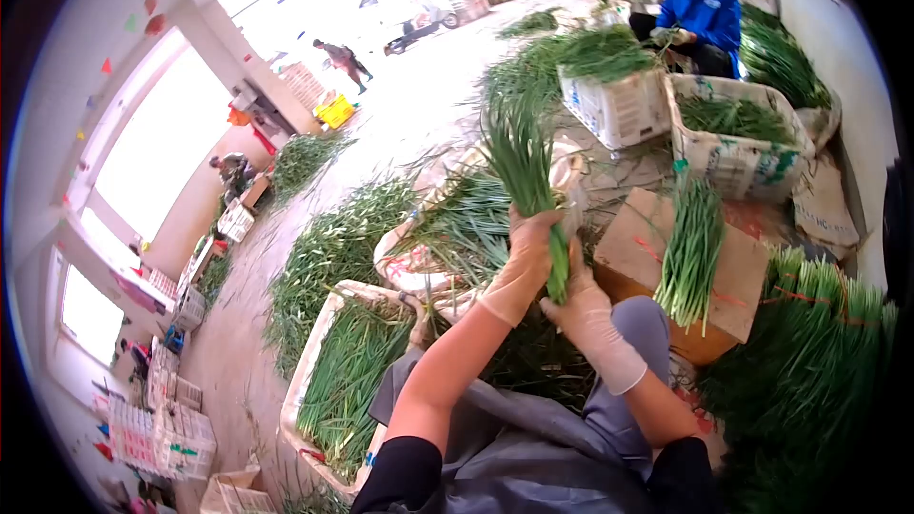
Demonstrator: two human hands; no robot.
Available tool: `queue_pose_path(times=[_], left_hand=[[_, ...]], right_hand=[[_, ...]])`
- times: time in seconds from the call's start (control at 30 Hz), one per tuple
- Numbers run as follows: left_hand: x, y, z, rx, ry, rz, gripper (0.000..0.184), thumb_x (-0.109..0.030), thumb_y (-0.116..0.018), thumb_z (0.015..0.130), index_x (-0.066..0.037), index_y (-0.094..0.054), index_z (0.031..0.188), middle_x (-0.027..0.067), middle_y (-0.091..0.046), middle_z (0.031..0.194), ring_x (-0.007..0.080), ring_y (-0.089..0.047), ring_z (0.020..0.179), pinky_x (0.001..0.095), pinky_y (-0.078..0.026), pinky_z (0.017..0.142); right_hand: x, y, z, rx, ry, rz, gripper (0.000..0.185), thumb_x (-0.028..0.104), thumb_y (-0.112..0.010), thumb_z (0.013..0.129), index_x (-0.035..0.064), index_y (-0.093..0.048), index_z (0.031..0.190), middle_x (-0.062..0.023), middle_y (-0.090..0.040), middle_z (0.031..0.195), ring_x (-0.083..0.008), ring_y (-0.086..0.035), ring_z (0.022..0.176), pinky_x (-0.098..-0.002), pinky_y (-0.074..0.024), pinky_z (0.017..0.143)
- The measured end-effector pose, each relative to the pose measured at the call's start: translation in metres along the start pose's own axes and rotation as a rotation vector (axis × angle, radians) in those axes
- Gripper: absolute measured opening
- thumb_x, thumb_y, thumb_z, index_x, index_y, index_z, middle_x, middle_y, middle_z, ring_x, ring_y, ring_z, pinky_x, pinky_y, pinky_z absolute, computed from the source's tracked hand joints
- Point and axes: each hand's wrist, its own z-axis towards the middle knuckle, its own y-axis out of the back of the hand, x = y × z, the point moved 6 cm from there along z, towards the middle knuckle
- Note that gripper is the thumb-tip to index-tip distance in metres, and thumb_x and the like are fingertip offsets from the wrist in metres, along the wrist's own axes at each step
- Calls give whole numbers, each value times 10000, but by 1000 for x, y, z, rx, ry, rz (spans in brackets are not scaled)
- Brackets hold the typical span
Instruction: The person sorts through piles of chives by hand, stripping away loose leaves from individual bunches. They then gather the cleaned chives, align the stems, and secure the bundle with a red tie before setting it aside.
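A bunch of green chives (519, 157) stands nearly upright in front of me, leaf tips up. My left hand (533, 246), in a pale glove, is wrapped round its middle. Lower down, my right hand (583, 305), also gloved, grips the stalk ends, with its thumb on the near side. Behind the bunch a pale sack (409, 262) lies open with loose chives in it. To the right, another bunch of chives (692, 252) rests on a cardboard box (628, 238), its pale ends towards me.
A white crate (309, 371) of chives stands by my left leg. Tied bunches (809, 352) are massed at the right. Ahead, a person in blue (705, 14) sits behind white crates (619, 114). Loose chives (324, 266) cover the floor on the left; other people are farther off.
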Motion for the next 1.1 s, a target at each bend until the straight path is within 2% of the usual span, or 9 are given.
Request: queue_pose_path(times=[0.1,0.17,0.23,0.3,0.4,0.63,0.77,0.9,1.1], left_hand=[[9,-84,9,147,-72,-18,425,119,-574,704,-76,-453,1061,64,-530,851,182,-561,661,279,-471,510],[3,-141,-4,203,37,-8,484,76,-623,722,-99,-411,1121,56,-525,882,177,-559,700,273,-470,537],[10,-187,3,406,77,-140,547,-3,-667,753,-112,-358,1191,55,-524,899,165,-554,753,293,-485,595],[0,-231,-12,504,81,-71,635,-96,-656,807,-125,-280,1317,70,-540,1000,169,-560,856,298,-486,722],[16,-280,5,765,16,-166,877,-220,-674,822,-194,-51,1438,94,-492,1118,222,-495,1027,317,-433,856],[149,-260,20,908,150,94,836,-170,-621,848,-200,-44,1452,115,-503,1183,184,-535,991,316,-434,856],[284,-190,6,740,654,721,898,-71,-674,773,-235,-101,1445,127,-506,1108,182,-556,864,311,-464,669],[310,-174,2,785,424,644,876,16,-657,748,-177,-154,1439,125,-499,1092,179,-549,830,281,-463,658],[291,-168,8,764,253,557,757,81,-591,750,-133,-273,1403,109,-481,1078,161,-538,864,277,-474,753]], right_hand=[[-36,52,17,-101,-160,-71,957,192,-684,701,74,-75,1429,-218,-554,1121,-390,-564,996,-378,-484,813],[-49,95,32,-372,121,-1,857,143,-658,683,137,-208,1412,-205,-584,962,-422,-595,772,-440,-499,696],[-67,132,38,-300,-48,177,711,75,-622,786,57,-247,1389,-166,-605,1030,-290,-624,918,-341,-492,784],[-98,158,60,-504,229,251,563,65,-598,819,48,-359,1328,-102,-613,1005,-213,-625,830,-308,-501,741],[-113,206,61,-313,-78,693,435,49,-577,833,35,-444,1247,-57,-618,970,-165,-607,766,-284,-507,703],[-184,197,19,-346,-552,1217,364,1,-589,749,-7,-537,1109,-100,-637,910,-188,-641,751,-331,-550,647],[-318,126,-34,-162,-679,498,422,300,-584,809,23,-569,1126,-134,-636,977,-220,-610,840,-340,-452,750],[-314,128,-52,-184,-820,-248,512,369,-589,819,7,-499,1170,-252,-605,993,-392,-567,972,-436,-452,816],[-312,130,-59,-295,-669,119,515,425,-492,881,20,-478,1200,-249,-608,970,-408,-578,917,-445,-455,805]])
